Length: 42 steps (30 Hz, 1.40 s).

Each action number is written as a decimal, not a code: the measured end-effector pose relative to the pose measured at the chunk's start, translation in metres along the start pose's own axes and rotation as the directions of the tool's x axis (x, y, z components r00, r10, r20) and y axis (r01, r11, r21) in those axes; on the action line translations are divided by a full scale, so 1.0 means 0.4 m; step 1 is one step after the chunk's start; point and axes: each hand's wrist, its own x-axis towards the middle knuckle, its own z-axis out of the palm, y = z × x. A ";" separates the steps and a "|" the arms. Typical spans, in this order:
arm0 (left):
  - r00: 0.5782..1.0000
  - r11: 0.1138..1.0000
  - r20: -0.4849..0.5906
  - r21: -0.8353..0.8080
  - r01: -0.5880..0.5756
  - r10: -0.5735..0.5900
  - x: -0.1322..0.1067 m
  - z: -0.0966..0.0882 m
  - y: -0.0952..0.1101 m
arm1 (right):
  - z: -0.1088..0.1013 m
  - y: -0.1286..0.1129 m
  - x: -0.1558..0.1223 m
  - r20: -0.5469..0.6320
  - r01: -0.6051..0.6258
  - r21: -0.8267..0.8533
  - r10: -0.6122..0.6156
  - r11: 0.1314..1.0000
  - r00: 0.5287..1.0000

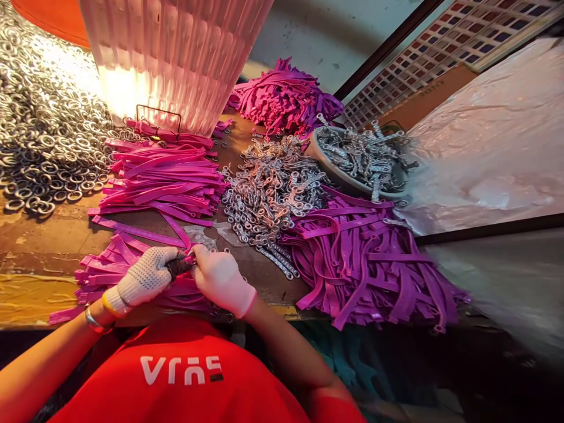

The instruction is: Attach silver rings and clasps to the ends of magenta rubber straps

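Note:
My left hand (pixel 147 274), in a dotted white knit glove with dark fingertips, is closed on a magenta strap (pixel 175 228). Beside it, nearly touching, my right hand (pixel 224 283) in a smooth whitish glove pinches the same strap near its end. The fingers hide that end and any small fitting in it. Under both hands spreads a loose heap of magenta straps (pixel 106 255). Just beyond lies a neater stack of magenta straps (pixel 171 179). A pile of short metal chain pieces (pixel 273 182) rises ahead of my right hand.
Metal rings (pixel 53 129) cover the far left. At right, purple straps (pixel 374 264) lie below a bowl (pixel 324 164) of chain pieces. More straps (pixel 286 97) are heaped at the back. A corrugated translucent panel (pixel 171 53) stands behind the stack; plastic sheeting (pixel 493 141) hangs right.

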 end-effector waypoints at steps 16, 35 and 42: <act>0.953 0.957 -0.287 0.291 -0.011 0.099 -0.066 -0.213 0.042 | -0.032 0.126 -0.042 -0.070 0.058 0.132 -0.049 0.990 0.996; 0.910 0.349 0.274 -0.857 0.378 -0.312 -0.020 -0.002 0.045 | 0.094 0.266 0.033 -0.249 -0.421 0.177 0.454 0.890 0.856; 0.955 0.594 0.173 -0.752 0.286 -0.241 -0.045 0.029 0.049 | 0.008 0.097 -0.043 -0.230 0.005 0.660 0.196 0.751 0.953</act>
